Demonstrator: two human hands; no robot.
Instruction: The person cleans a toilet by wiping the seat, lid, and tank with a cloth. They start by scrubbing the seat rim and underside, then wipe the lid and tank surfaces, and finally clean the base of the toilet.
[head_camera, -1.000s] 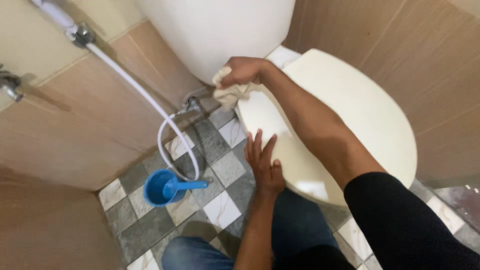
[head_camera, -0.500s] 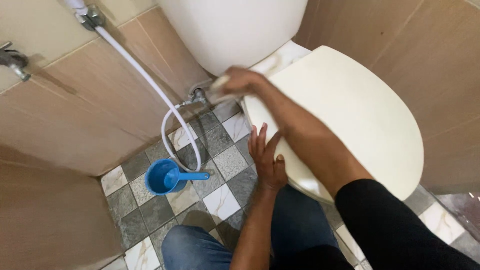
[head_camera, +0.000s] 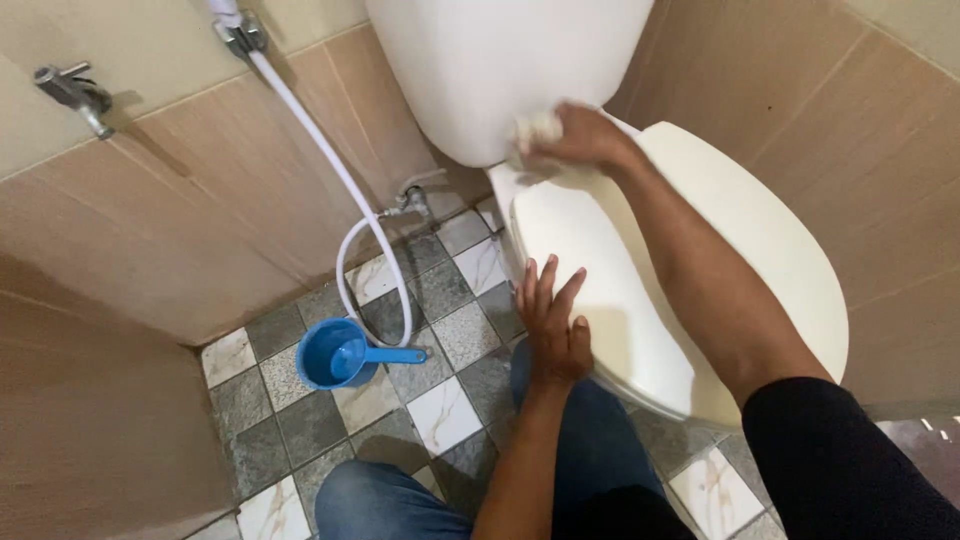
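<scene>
Right hand (head_camera: 580, 138) grips a cloth (head_camera: 535, 130) against the tank (head_camera: 500, 70); left hand (head_camera: 552, 325), fingers spread flat, braces on the toilet lid (head_camera: 720, 250) for balance.

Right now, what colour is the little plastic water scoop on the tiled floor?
Bright blue. The round plastic water scoop, handle included, shows clearly in the head view.

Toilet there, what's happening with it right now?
A person leans over a cream toilet with its lid closed. The right hand presses a pale cloth against the base of the white tank, just behind the lid. The left hand rests flat, fingers spread, on the lid's front edge. On the tiled floor to the left lies a blue dipper, beside a looping white hose.
</scene>
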